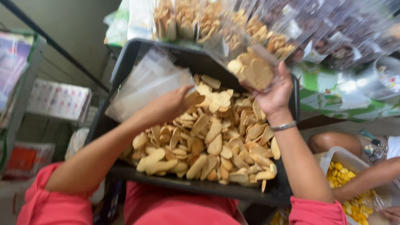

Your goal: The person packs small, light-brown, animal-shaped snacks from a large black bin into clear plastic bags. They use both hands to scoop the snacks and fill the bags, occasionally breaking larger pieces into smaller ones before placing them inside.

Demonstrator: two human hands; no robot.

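A clear tub of yellow snacks [349,177] sits at lower right, filled clear packets [333,29] line the top, and stacked white boxes [58,100] stand left.

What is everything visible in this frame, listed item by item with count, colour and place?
Large black plastic tray: one, on the person's lap.
Pale tan oblong biscuits: many, heaped in the tray.
Clear empty plastic bags: a stack, tray's upper left.
Clear plastic bag filled with biscuits: one, in the right hand.
Filled snack bags: a row, tan contents, beyond the tray.
Clear tub of yellow snacks: one, lower right, beside another person's arm.
Silver bracelet: one, right wrist.
Pink sleeves: two, bottom edge.
Left hand: takes a biscuit from the heap.
Right hand: raised, gripping the filled bag.
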